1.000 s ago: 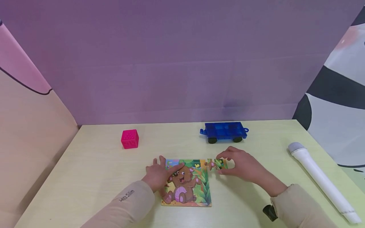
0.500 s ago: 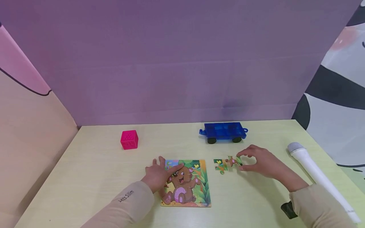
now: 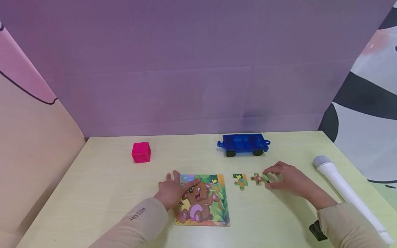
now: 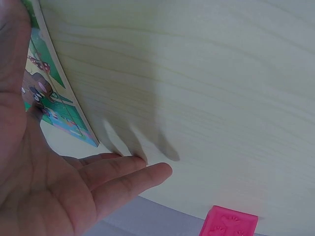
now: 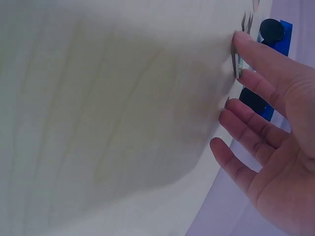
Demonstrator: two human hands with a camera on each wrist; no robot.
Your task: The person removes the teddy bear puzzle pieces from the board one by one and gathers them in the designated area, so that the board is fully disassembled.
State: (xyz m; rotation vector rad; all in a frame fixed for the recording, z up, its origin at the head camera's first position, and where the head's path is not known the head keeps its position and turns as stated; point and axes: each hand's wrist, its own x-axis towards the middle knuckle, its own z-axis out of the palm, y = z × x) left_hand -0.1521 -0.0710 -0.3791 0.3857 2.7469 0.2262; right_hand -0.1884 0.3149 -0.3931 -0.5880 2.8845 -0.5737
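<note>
My left hand (image 3: pixel 172 192) rests at the left edge of a bear jigsaw puzzle (image 3: pixel 204 203), its thumb laid across the bear's head. In the left wrist view, the fingers (image 4: pixel 133 187) extend past the board's corner over the table. My right hand (image 3: pixel 286 179), to the right of the puzzle, pinches a jigsaw piece (image 3: pixel 258 178) with brown and green print between thumb and index finger. The right wrist view shows that piece (image 5: pixel 236 64) edge-on, with the other fingers spread loosely. A second jigsaw piece (image 3: pixel 240 180) with a yellow bird lies between the board and the right hand.
Toward the table's back edge stand a pink cube (image 3: pixel 141 152) at left and a blue toy wagon (image 3: pixel 245 143) with black wheels. A white toy microphone (image 3: pixel 347 191) lies along the right side. A purple backdrop (image 3: pixel 198 69) rises behind the table.
My right hand has moved right, away from the puzzle, with its piece. The bird piece, earlier beside the puzzle's edge under that hand, now lies apart on the table. My left hand stays put.
</note>
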